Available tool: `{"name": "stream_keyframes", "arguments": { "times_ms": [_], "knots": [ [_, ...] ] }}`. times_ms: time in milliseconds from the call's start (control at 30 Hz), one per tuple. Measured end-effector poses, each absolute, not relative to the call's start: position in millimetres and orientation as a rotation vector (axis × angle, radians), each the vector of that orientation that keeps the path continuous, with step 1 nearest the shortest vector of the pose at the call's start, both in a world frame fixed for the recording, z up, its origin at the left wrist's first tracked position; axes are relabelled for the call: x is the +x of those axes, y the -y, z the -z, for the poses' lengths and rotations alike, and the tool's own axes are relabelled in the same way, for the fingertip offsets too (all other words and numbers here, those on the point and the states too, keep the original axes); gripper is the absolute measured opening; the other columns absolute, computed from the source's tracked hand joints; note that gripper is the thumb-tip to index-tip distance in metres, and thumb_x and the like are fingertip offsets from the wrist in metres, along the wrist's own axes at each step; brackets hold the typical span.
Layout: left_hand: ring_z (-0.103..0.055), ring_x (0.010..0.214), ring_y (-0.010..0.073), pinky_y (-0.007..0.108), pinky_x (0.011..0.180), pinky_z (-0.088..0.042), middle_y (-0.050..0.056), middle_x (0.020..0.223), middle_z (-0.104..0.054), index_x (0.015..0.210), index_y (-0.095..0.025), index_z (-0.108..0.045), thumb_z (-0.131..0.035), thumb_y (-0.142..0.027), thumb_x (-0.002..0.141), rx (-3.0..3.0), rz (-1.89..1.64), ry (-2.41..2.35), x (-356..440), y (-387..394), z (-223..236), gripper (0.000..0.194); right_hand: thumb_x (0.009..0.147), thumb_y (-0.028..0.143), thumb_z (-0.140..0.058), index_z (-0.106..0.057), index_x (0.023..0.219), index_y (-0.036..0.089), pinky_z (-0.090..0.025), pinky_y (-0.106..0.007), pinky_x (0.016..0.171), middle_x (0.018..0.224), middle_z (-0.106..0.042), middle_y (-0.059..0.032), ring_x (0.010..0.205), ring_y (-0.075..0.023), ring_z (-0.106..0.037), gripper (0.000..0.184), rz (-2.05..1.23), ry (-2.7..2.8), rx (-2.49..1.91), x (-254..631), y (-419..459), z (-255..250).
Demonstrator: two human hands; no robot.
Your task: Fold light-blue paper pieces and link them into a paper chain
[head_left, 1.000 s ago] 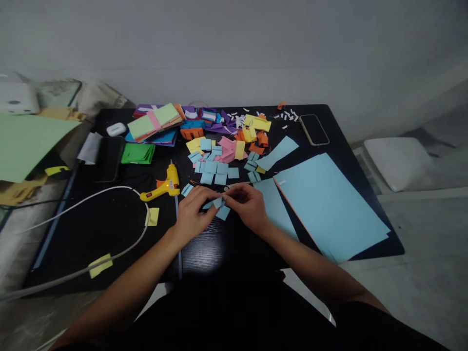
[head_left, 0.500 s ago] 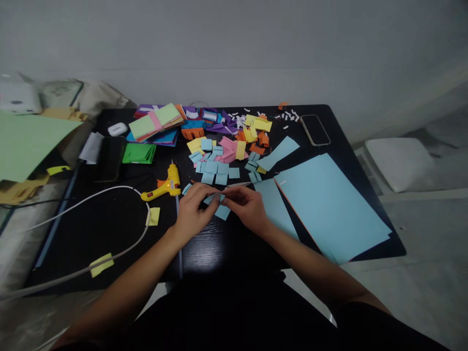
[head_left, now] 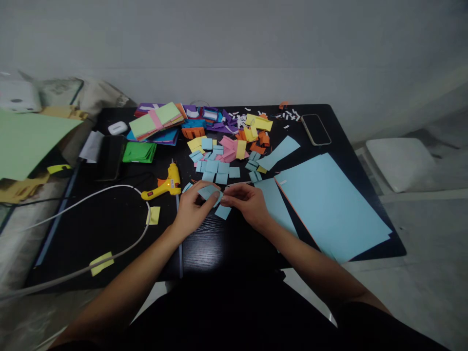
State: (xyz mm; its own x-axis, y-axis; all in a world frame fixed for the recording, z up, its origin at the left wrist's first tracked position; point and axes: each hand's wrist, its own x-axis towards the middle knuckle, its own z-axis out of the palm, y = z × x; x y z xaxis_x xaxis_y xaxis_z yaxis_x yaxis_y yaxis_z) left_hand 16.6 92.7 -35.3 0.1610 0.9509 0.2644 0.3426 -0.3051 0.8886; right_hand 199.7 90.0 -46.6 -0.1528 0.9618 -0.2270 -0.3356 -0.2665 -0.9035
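Black table (head_left: 237, 243), left hand (head_left: 192, 207), blue paper (head_left: 207, 192) part-hidden

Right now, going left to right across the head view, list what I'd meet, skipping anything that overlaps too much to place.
Pale green sheet, white case, yellow glue gun, left hand holding a blue paper piece, right hand, phone with a dark screen, white seat.

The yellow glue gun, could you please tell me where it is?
In the head view, the yellow glue gun lies left of centre on the black table, between the left hand and the green papers.
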Motion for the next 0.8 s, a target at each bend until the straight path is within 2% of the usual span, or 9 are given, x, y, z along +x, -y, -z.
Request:
{"name": "stream_keyframes", "arguments": {
  "times_ms": [267,400,600,667,800],
  "knots": [
    [-0.068,0.089,0.0198,0.033,0.077,-0.052,0.005,0.096,-0.072,0.098,-0.02,-0.069,-0.068,-0.028,0.096,1.799,-1.154,-1.281,19.0,-90.6,39.9,0.008,0.056,0.033,-0.1,-0.081,0.079,0.023,-0.066,-0.038,0.088,0.081,-0.081,0.0002,0.079,-0.0197,-0.077,0.031,-1.593,0.936,-1.066,198.7,-90.4,45.1],
    [-0.067,0.092,0.0196,0.032,0.076,-0.051,0.004,0.097,-0.071,0.098,-0.021,-0.068,-0.066,-0.025,0.096,1.861,-1.177,-1.26,18.9,-89.7,40.5,0.005,0.056,0.034,-0.099,-0.082,0.079,0.023,-0.066,-0.038,0.085,0.079,-0.081,0.0001,0.077,-0.02,-0.077,0.031,-1.599,0.906,-1.093,198.4,-90.2,45.0],
    [-0.067,0.097,0.0203,0.032,0.079,-0.054,0.006,0.104,-0.07,0.104,-0.022,-0.071,-0.065,-0.025,0.096,1.8,-1.141,-1.172,16.8,-90.8,37.9,0.01,0.059,0.036,-0.098,-0.082,0.082,0.022,-0.066,-0.039,0.087,0.08,-0.081,-0.0005,0.077,-0.0199,-0.077,0.031,-1.622,0.907,-1.099,199.6,-89.5,44.4],
    [-0.068,0.09,0.0194,0.03,0.07,-0.055,0.006,0.104,-0.069,0.106,-0.022,-0.072,-0.066,-0.027,0.096,1.721,-1.111,-1.175,16.7,-91.0,37.0,0.013,0.059,0.036,-0.098,-0.082,0.082,0.022,-0.066,-0.039,0.086,0.079,-0.081,-0.0007,0.077,-0.0199,-0.077,0.031,-1.612,0.911,-1.109,200.2,-89.6,44.8],
    [-0.063,0.056,0.0112,0.025,0.047,-0.049,0.004,0.102,-0.068,0.113,-0.022,-0.07,-0.068,-0.032,0.094,1.501,-0.999,-1.168,17.9,-90.7,35.4,0.021,0.062,0.036,-0.097,-0.081,0.082,0.022,-0.067,-0.038,0.083,0.079,-0.081,-0.0008,0.077,-0.0206,-0.078,0.029,-1.588,0.914,-1.121,200.7,-89.7,47.2]
  ]
}}
